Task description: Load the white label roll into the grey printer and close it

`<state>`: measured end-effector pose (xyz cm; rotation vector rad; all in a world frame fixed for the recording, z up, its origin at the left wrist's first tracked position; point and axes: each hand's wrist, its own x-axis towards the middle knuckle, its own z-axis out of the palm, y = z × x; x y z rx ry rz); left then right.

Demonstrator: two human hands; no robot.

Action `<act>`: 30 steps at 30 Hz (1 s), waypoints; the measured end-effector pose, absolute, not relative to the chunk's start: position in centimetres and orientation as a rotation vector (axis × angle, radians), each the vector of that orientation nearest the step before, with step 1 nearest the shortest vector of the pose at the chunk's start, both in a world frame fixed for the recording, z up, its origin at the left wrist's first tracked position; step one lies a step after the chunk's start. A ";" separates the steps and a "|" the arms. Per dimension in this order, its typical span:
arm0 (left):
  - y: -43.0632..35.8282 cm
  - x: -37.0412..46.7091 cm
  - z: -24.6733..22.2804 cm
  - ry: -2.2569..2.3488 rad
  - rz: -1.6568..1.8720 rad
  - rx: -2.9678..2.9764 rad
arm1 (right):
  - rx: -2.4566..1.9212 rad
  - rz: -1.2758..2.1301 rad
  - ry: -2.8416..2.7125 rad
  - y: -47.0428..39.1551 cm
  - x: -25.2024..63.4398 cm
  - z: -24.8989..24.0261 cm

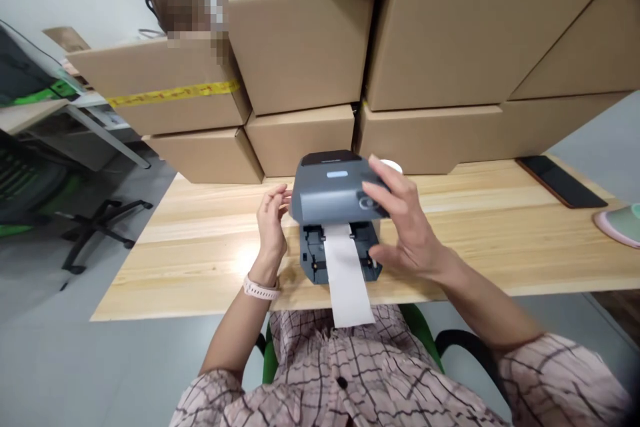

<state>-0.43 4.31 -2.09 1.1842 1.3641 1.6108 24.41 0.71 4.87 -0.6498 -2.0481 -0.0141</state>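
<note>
A dark grey label printer (311, 260) sits on the wooden table in front of me, its lid (327, 190) raised off the base. From the opening a white paper strip (349, 283) runs out over the table's front edge toward my lap. My right hand (403, 227) spans the lid's right side, fingers on top and thumb lower, near the base. At the lid's left edge is my left hand (273, 220), fingers curled against it and their tips partly hidden. A pale watch band (261, 289) circles my left wrist.
Stacked cardboard boxes (305, 47) wall off the back of the table (210, 253). A dark phone (563, 181) lies at the right, near a pink-and-green object (620, 223). Behind the printer a white round thing (391, 165) peeks out. An office chair (97, 230) stands at the left. A person's head shows beyond the boxes.
</note>
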 end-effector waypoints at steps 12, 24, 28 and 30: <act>3.3 0.7 -3.1 1.193 1.209 1.277 | -0.749 -0.163 -1.855 13.2 21.8 10.6; 3.3 -0.3 -2.7 1.217 1.183 1.419 | -1.061 0.157 -3.124 9.4 19.6 4.7; 3.4 -1.0 -3.2 1.115 1.170 1.364 | -0.960 0.273 -3.244 9.9 18.8 4.8; 3.5 -1.2 -3.4 1.087 1.178 1.360 | -0.911 0.352 -3.279 10.0 18.7 4.8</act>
